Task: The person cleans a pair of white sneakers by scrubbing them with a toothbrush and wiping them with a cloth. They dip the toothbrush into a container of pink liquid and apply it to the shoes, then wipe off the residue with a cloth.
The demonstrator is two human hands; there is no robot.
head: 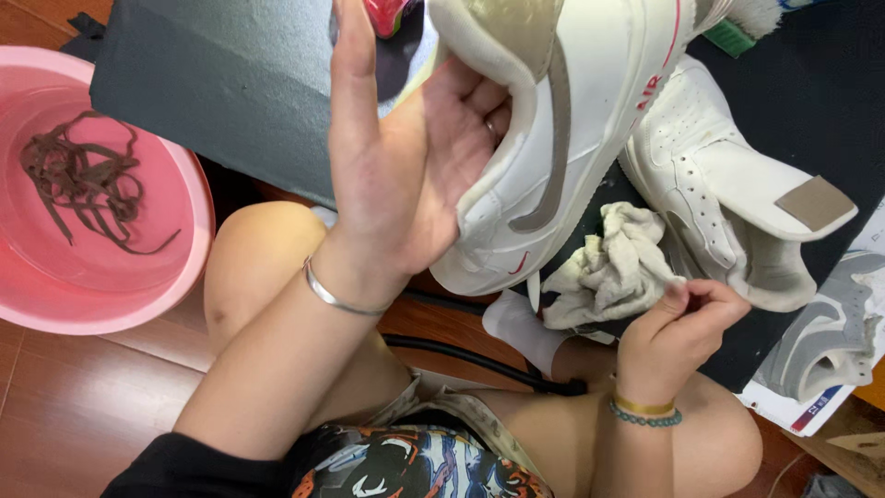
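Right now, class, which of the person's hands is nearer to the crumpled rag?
Right. The right hand pinches the rag at its edge; the left hand is away from it, fingers tucked inside the raised white sneaker.

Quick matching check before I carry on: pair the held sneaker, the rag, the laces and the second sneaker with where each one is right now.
1 held sneaker
2 rag
3 brown laces
4 second sneaker

A in the pink basin
B on the left hand, fingers inside
C pinched by the right hand
D lying on the dark mat

Pairs: 1-B, 2-C, 3-A, 4-D
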